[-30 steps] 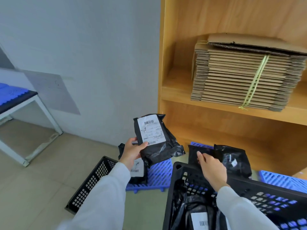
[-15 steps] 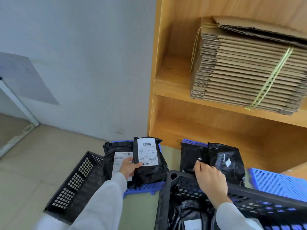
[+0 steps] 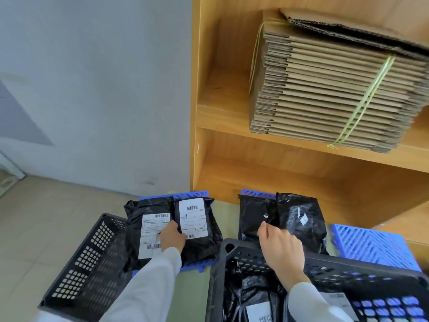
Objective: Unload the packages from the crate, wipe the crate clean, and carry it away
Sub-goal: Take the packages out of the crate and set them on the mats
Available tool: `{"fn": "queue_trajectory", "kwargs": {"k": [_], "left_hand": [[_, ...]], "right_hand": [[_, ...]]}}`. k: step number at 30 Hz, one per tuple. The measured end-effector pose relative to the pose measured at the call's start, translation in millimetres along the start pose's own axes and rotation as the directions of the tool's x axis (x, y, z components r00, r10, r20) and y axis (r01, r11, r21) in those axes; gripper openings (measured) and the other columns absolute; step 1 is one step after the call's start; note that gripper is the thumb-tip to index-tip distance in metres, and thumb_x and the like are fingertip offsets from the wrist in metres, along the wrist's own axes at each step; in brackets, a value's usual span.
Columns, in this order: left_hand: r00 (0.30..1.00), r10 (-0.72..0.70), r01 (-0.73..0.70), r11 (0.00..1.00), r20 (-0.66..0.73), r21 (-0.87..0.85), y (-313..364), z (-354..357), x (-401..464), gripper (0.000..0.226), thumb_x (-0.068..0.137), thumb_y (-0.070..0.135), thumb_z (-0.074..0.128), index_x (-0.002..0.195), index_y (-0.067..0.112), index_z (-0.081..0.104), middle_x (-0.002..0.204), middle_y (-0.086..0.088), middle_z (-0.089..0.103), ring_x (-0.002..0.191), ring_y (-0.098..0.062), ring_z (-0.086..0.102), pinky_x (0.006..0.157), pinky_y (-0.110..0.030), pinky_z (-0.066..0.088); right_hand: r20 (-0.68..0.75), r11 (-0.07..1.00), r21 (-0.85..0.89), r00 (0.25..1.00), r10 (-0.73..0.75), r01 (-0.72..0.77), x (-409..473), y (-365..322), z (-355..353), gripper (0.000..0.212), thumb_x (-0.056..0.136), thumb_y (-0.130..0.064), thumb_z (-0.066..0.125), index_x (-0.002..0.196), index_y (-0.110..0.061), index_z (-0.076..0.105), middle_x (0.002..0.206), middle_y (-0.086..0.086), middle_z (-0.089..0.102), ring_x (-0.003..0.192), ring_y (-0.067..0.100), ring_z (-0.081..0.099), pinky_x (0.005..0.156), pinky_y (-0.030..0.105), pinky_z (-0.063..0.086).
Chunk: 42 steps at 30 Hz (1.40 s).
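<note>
A black perforated crate (image 3: 241,254) at the bottom right holds several black packages (image 3: 255,296) with white labels. My right hand (image 3: 282,249) rests over its far rim, fingertips touching a black package (image 3: 254,217) on a blue pallet; another package (image 3: 299,217) lies beside it. My left hand (image 3: 173,238) lies on two labelled black packages, one at the left (image 3: 148,226) and one at the right (image 3: 197,219), side by side on a blue pallet (image 3: 185,195). The fingers press between the two; the grip is hidden.
An empty black crate (image 3: 88,259) lies tilted at the lower left. A wooden shelf unit (image 3: 222,126) stands ahead with a tied bundle of flat cardboard (image 3: 325,89). Another blue pallet (image 3: 371,245) sits at the right. A grey wall (image 3: 92,89) and tiled floor (image 3: 46,217) are at the left.
My left hand has lowered the labelled package onto the left pallet next to the other one. My right hand stays on the package beyond the crate rim.
</note>
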<state>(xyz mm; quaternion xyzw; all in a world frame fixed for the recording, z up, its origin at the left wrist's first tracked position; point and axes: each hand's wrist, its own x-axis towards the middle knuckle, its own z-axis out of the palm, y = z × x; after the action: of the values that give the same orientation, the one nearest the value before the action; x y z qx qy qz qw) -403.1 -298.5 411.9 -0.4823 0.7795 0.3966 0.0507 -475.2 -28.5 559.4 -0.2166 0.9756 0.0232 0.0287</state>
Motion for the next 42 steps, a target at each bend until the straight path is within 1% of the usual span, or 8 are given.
{"fn": "queue_trajectory", "kwargs": {"k": [1,4,10,14,21,28,34,42], "left_hand": [[1.000,0.024,-0.024,1.000,-0.016,0.003,-1,-1,-2,0.023,0.091,0.011,0.073,0.101,0.011,0.052,0.094,-0.003,0.057,0.098,-0.028,0.060,0.075,-0.029,0.037],[0.998,0.059,-0.061,0.998,-0.036,-0.032,-12,-5,-5,0.031,0.093,0.021,0.074,0.115,0.009,0.055,0.095,-0.006,0.065,0.096,-0.030,0.063,0.076,-0.033,0.044],[0.992,0.127,-0.127,0.979,-0.009,-0.157,-8,-26,-28,0.007,0.097,0.019,0.067,0.101,0.015,0.063,0.090,-0.001,0.066,0.092,-0.025,0.064,0.078,-0.030,0.044],[0.973,0.221,-0.199,0.950,0.067,-0.239,-1,-32,-38,0.008,0.098,0.023,0.063,0.093,0.025,0.069,0.089,-0.001,0.074,0.082,-0.022,0.069,0.085,-0.044,0.057],[0.939,0.345,-0.313,0.863,0.009,-0.396,48,-64,-121,0.013,0.103,0.019,0.057,0.103,0.015,0.070,0.092,-0.006,0.075,0.081,-0.020,0.071,0.066,-0.026,0.055],[0.899,0.435,-0.417,0.815,-0.050,-0.403,76,-70,-197,0.014,0.103,0.020,0.056,0.105,0.018,0.070,0.095,-0.004,0.074,0.078,-0.014,0.071,0.065,-0.021,0.054],[0.862,0.507,-0.485,0.804,-0.032,-0.344,94,-41,-264,0.017,0.102,0.015,0.054,0.106,0.020,0.070,0.092,0.000,0.075,0.079,-0.011,0.071,0.066,-0.018,0.055],[0.883,0.460,-0.414,0.858,0.094,-0.303,82,28,-326,0.018,0.101,0.014,0.055,0.105,0.022,0.071,0.093,0.001,0.076,0.082,-0.012,0.073,0.069,-0.022,0.058]], "right_hand": [[-0.012,0.999,-0.036,1.000,-0.003,0.003,-2,-1,-1,0.012,0.087,-0.011,0.066,0.096,-0.017,0.072,0.050,-0.008,0.034,0.035,0.019,0.024,0.039,0.021,0.009],[-0.058,0.998,-0.063,0.998,0.007,-0.011,-2,-1,-1,0.036,0.105,-0.027,0.032,0.100,-0.026,0.067,0.056,-0.008,0.042,0.041,0.009,0.029,0.040,0.026,0.015],[-0.006,0.964,0.263,0.999,0.050,-0.046,-2,3,-7,0.036,0.104,-0.046,0.039,0.083,-0.028,0.063,0.061,-0.009,0.062,0.057,0.013,0.061,0.052,0.029,0.052],[-0.038,0.905,0.424,0.999,-0.008,0.024,-8,11,-9,0.022,0.100,-0.046,0.050,0.091,-0.036,0.067,0.071,-0.014,0.067,0.060,0.005,0.060,0.051,0.026,0.051],[0.138,0.652,0.757,0.965,-0.223,0.042,-16,34,-31,0.019,0.100,-0.042,0.059,0.114,-0.033,0.068,0.106,-0.021,0.068,0.100,-0.005,0.061,0.080,0.015,0.045],[-0.015,0.570,0.811,0.977,-0.213,0.137,-50,72,-51,0.016,0.102,-0.031,0.057,0.112,-0.032,0.070,0.109,-0.023,0.068,0.102,-0.013,0.057,0.080,0.004,0.040],[-0.022,0.491,0.861,0.973,-0.229,0.135,-90,120,-43,0.013,0.101,-0.032,0.059,0.107,-0.035,0.070,0.098,-0.018,0.075,0.097,-0.002,0.067,0.088,0.024,0.052],[0.118,0.452,0.892,0.971,-0.208,-0.012,-144,188,-13,0.011,0.100,-0.030,0.059,0.106,-0.033,0.069,0.097,-0.011,0.075,0.093,0.006,0.069,0.086,0.031,0.056]]}}
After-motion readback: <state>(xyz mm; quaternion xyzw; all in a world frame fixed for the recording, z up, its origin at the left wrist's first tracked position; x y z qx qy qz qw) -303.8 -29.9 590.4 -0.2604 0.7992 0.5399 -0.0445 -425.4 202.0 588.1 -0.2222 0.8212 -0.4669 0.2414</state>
